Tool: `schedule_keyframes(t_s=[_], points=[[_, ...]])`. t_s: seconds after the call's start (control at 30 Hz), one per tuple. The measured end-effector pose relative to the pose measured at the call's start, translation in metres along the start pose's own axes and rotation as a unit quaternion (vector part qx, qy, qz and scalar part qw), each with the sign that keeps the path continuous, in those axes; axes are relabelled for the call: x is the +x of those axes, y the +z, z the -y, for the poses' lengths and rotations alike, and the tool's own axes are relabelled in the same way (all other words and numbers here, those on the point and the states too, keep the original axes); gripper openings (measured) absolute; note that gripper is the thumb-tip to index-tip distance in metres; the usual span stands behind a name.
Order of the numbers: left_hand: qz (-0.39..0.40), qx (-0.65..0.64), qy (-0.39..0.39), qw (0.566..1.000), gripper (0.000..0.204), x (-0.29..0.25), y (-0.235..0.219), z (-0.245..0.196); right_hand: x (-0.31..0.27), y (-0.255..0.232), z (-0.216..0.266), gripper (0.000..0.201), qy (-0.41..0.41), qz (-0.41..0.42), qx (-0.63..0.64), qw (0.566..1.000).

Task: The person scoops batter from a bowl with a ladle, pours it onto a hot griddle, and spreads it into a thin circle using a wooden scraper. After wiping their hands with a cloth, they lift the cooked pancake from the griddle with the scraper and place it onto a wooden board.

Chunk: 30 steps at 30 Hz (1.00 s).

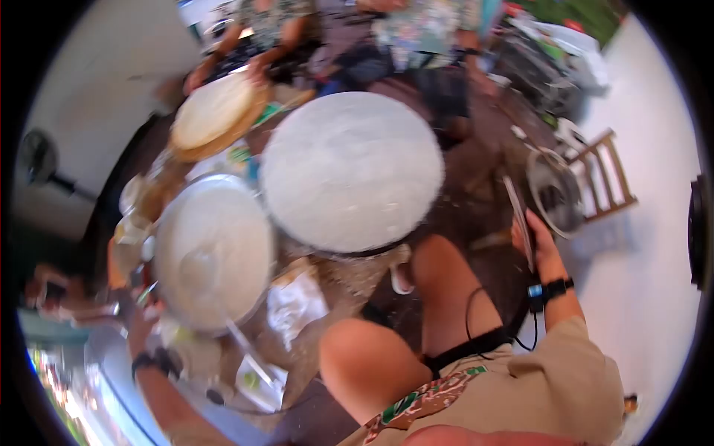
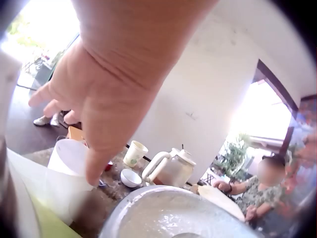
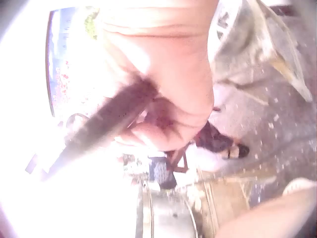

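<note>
Nearest the lens: tan cloth shirt (image 1: 550, 386), green and red-brown print panel, bare knees (image 1: 372, 360) just above it in the frame. Big round white disc (image 1: 353, 171), upper center, flat matte face, faint specks, dark lower edge. Left of it, round metal basin (image 1: 165, 297), smooth shiny rim, pale creamy liquid inside. Long-handled ladle (image 1: 199, 267) in basin, bowl partly sunk, handle out over the rim toward lower center. Upper left: round flat tan discs (image 1: 216, 111), stacked, gripped by a person in a patterned shirt (image 1: 279, 18), cut off by the frame top. Crumpled white sheet (image 1: 296, 303) right of basin, creased.

Left wrist view: clear teapot (image 2: 173, 171) with white lid and handle, pale paper cup (image 2: 134, 152), small white bowl (image 2: 131, 178), smooth translucent white container (image 2: 72, 161).

Hard to read: head view smeared by motion. Right wrist view blown out by glare, far end of the held item lost. Left forearm covers much of its own wrist view.

Hands: left hand (image 2: 106, 94) has fingers apart, thumb pointing down by the container; contact, can't tell. Right hand (image 1: 547, 245) has fingers curled round a thin flat dark slab (image 1: 520, 215), held edge-up, right of frame, well apart from disc and basin. Basin sits just beside left hand, ladle inside it.
</note>
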<state>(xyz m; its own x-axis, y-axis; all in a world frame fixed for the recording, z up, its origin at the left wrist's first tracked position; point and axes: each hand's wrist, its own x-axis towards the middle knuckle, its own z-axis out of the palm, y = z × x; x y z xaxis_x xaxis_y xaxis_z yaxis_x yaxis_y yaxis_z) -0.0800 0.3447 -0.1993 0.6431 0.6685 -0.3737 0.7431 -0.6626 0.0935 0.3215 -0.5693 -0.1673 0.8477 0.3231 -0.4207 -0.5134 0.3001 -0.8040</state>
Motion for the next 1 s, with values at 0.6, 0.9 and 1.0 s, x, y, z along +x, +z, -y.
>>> schedule_keyframes(t_s=[0.6,0.9,1.0], points=[[-0.202,-0.068,-0.003,0.977,0.063,0.005,0.004,0.062,0.101,-0.214,0.052,0.037,-0.076,-0.430,-0.723,0.536],[-0.273,-0.416,-0.101,0.862,0.057,-0.166,-0.132,-0.070,0.092,-0.233,0.061,0.053,-0.076,-0.432,-0.661,0.609],[-0.255,-0.525,0.011,0.812,0.053,-0.228,-0.140,-0.118,0.066,-0.208,0.073,0.046,0.011,-0.425,-0.835,0.350]])
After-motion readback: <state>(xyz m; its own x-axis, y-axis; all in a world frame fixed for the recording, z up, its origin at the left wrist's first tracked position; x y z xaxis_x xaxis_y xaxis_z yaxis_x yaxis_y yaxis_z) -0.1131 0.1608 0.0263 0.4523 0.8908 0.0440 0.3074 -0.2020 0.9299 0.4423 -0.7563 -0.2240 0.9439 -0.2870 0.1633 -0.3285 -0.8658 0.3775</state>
